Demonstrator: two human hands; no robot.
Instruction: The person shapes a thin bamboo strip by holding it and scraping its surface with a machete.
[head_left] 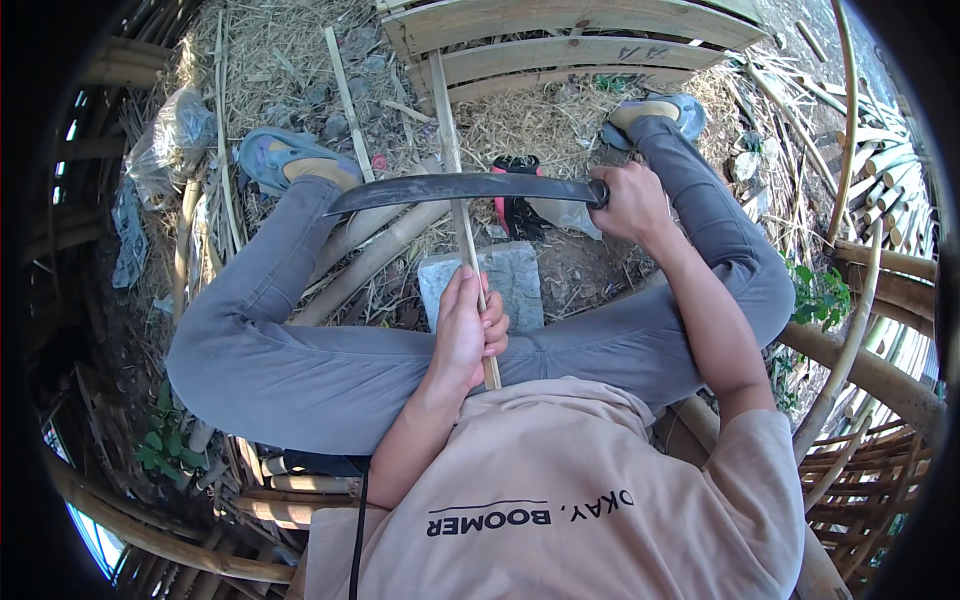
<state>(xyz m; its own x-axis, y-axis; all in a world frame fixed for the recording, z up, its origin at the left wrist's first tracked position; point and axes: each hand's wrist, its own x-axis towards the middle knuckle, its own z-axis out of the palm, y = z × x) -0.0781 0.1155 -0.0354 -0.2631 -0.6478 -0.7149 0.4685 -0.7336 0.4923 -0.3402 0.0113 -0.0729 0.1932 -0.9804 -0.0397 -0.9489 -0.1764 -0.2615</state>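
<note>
My left hand (468, 325) is wrapped round a long, narrow bamboo strip (447, 125), close to its near end. The strip runs away from my waist, past a pale stone block (428, 290), toward a wooden crate. In my right hand (635, 205) is the handle end of a machete, its fingers closed. The machete's dark, curved blade (400, 190) points left and lies across the strip beyond my left hand. Whether the blade touches the strip cannot be made out. Most of the handle is hidden by my right hand.
A slatted wooden crate (580, 52) stands at the far side. Bamboo poles (375, 250) lie on the straw-strewn ground between my legs, near a black and pink object (518, 200). Cut bamboo (890, 185) is piled at right. A clear plastic bag (178, 140) is at far left.
</note>
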